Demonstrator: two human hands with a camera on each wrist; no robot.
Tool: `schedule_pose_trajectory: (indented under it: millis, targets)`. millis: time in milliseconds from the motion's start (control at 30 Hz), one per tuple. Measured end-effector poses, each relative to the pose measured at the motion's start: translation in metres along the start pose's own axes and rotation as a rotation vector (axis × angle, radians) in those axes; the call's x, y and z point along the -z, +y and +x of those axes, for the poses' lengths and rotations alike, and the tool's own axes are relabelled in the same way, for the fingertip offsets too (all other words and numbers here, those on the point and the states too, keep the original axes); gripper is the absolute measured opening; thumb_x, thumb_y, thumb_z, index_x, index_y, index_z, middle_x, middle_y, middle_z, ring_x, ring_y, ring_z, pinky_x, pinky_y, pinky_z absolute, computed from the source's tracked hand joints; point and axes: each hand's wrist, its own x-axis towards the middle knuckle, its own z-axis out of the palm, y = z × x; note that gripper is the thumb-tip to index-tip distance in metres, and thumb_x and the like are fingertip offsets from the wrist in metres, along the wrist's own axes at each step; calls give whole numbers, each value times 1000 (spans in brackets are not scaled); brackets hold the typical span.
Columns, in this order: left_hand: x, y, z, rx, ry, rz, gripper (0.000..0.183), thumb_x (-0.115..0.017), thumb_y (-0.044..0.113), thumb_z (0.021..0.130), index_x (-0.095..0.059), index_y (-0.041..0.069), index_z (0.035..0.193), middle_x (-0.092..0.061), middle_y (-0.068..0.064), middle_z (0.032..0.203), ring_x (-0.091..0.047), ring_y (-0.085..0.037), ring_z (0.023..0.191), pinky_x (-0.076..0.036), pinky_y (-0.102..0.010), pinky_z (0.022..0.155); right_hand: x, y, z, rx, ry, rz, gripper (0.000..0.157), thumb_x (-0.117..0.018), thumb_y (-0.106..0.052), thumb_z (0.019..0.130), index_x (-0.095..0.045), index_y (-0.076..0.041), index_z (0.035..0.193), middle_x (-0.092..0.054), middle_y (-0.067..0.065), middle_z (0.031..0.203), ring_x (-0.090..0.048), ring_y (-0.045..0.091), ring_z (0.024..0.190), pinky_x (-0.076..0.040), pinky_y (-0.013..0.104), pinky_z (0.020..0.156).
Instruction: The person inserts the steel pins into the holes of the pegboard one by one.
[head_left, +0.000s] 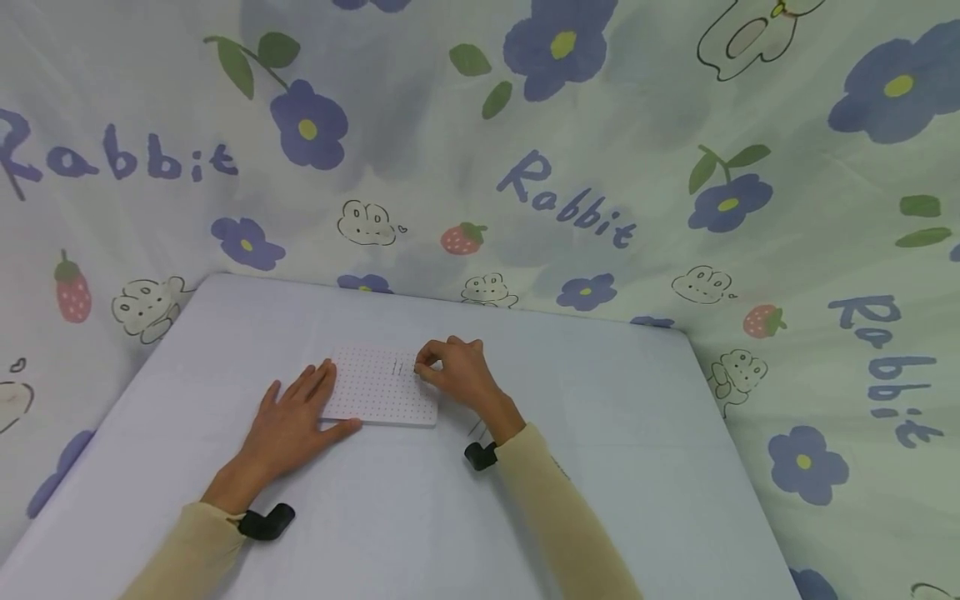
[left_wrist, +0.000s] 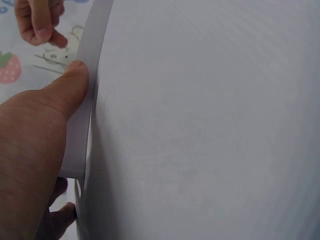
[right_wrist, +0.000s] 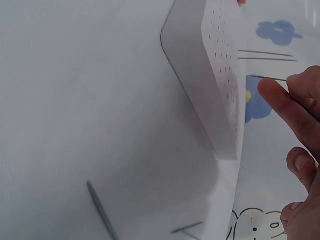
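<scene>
A white board (head_left: 378, 392) dotted with rows of small holes lies on the table. Two thin dark pins (right_wrist: 267, 55) stand upright in it, near its far right part. My right hand (head_left: 457, 371) pinches another thin pin (right_wrist: 270, 78) between thumb and index finger over the board's right side; in the right wrist view its lower end is near the board's surface, contact unclear. My left hand (head_left: 296, 425) rests at the board's left side with fingers extended, and its thumb (left_wrist: 75, 82) touches the front edge.
Several loose pins (right_wrist: 101, 210) lie on the white table (head_left: 600, 433) right of the board, partly hidden by my right wrist in the head view. A printed rabbit-and-flower curtain (head_left: 420, 158) stands behind the table and along its sides.
</scene>
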Motion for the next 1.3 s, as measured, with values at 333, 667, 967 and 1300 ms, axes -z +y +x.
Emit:
schedule_pose_trajectory:
  millis: [333, 667, 967, 1300]
  targets:
    - [1, 1, -1, 1, 2, 0, 104, -62, 70, 87, -32, -4, 154, -33, -24, 159, -30, -45, 146, -16, -73, 112, -10, -10, 8, -10, -23, -54, 10, -68, -37, 96, -71, -27, 97, -72, -20, 92, -49, 4, 79, -33, 38, 87]
    - [3, 2, -1, 7, -14, 13, 105, -59, 71, 88, -31, -4, 155, -31, -23, 161, -29, -44, 147, -15, -73, 112, -11, -13, 9, -7, -22, -88, 10, -67, -38, 96, -71, -29, 98, -71, -21, 92, -48, 4, 79, -33, 38, 85]
    - [1, 2, -1, 16, -10, 14, 105, -62, 70, 86, -32, -3, 155, -30, -21, 162, -28, -43, 148, -14, -72, 113, -13, -14, 9, 2, -36, -142, 11, -67, -39, 97, -72, -29, 99, -72, -21, 94, -48, 4, 78, -32, 36, 82]
    - [4, 4, -1, 9, -17, 12, 105, -60, 71, 87, -31, -3, 155, -30, -22, 162, -28, -44, 147, -14, -73, 113, -15, -13, 9, 0, -31, -152, 12, -67, -39, 97, -73, -30, 99, -72, -21, 94, -49, 4, 79, -33, 38, 83]
